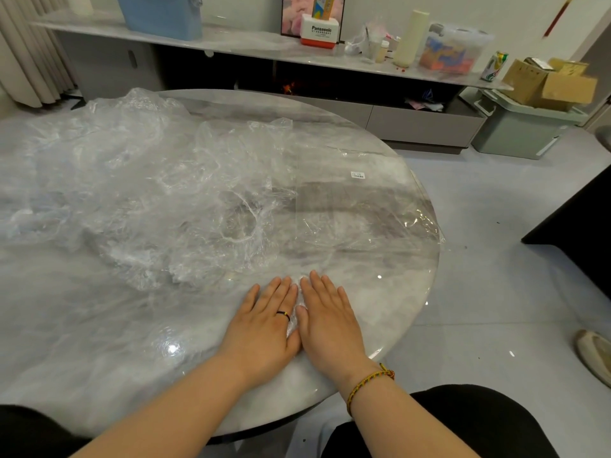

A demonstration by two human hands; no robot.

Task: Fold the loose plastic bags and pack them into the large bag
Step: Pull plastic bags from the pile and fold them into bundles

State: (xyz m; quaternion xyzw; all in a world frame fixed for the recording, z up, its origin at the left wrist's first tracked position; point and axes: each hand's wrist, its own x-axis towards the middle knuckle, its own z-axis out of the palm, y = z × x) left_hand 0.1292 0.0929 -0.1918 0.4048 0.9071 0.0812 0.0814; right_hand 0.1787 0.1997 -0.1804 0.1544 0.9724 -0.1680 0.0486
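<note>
My left hand (264, 322) and my right hand (330, 319) lie flat, palms down, side by side near the front right edge of the round marble table (99, 358). Between and under them shows a strip of crumpled clear plastic bag (299, 300), pressed against the tabletop. A heap of several loose clear plastic bags (148, 193) spreads over the left and middle of the table. To its right a large flat clear bag (363, 206) with a small white label (357, 175) lies smooth, reaching the table's right edge.
A low cabinet (423, 123) with boxes, a bottle and a clear tub stands behind the table. A green bin (515, 133) and cardboard boxes (552, 84) sit at the far right. Dark furniture (578, 226) and a shoe (595, 355) are on the floor to the right.
</note>
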